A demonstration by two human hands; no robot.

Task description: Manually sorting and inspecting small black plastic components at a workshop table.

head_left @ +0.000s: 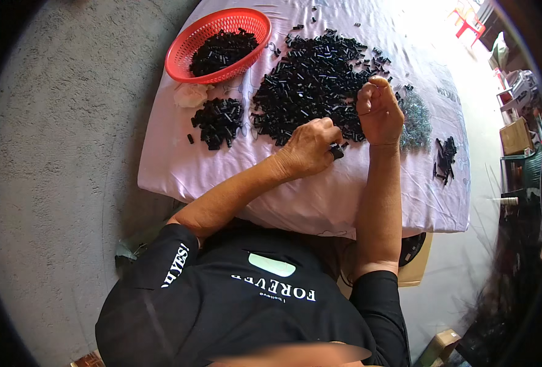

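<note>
Near the front edge of a large heap of small black plastic pieces, my left hand is closed with its back up. A black piece sticks out at its fingertips. My right hand is raised over the heap's right side, palm toward me and fingers curled in. Whether anything small is pinched in it cannot be made out. A smaller pile of black pieces lies left of the heap. Right of my right hand is a pile of clear, glassy-looking small pieces.
A red perforated plastic basket with more black pieces stands at the far left of the cloth-covered table. A crumpled pale cloth or bag lies before it. Longer black pieces lie at the right edge. Boxes stand beyond.
</note>
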